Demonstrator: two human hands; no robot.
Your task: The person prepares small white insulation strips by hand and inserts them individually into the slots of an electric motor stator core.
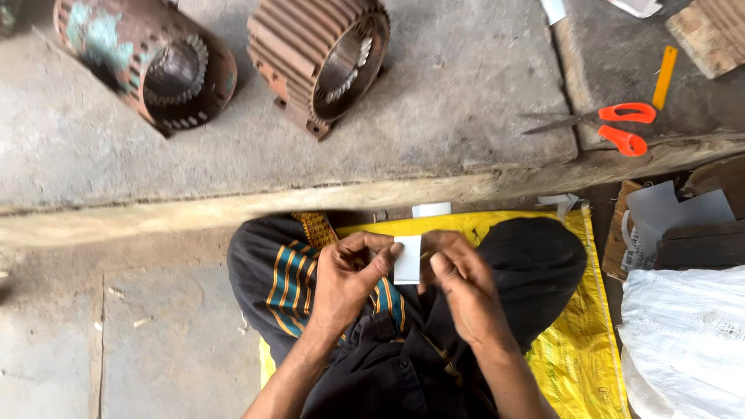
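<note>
Concrete floor fills the far half, with a raised step edge crossing left to right. Two rusty motor housings lie on it far left: one with green patches, one ribbed. A white sack sits near right. A yellow mat lies under the seated person's crossed legs, which are in dark cloth with a striped piece over the left knee. Grey sheets are stacked right, above the sack. Orange-handled scissors lie far right on the floor, with a yellow ruler just beyond them. A small white offcut lies at the mat's far edge.

The card, a small white rectangle, is held upright in mid-air over the lap, between both hands. The left hand pinches its left edge, thumb in front, fingers curled behind. The right hand has fingers bent at the right edge; it touches the card, but whether it pinches I cannot tell.

The card looks thin, light and semi-stiff, and it likely creases easily. It is probably best held by opposite edges with light fingertip pressure, since a grip across the middle could bend it.
</note>
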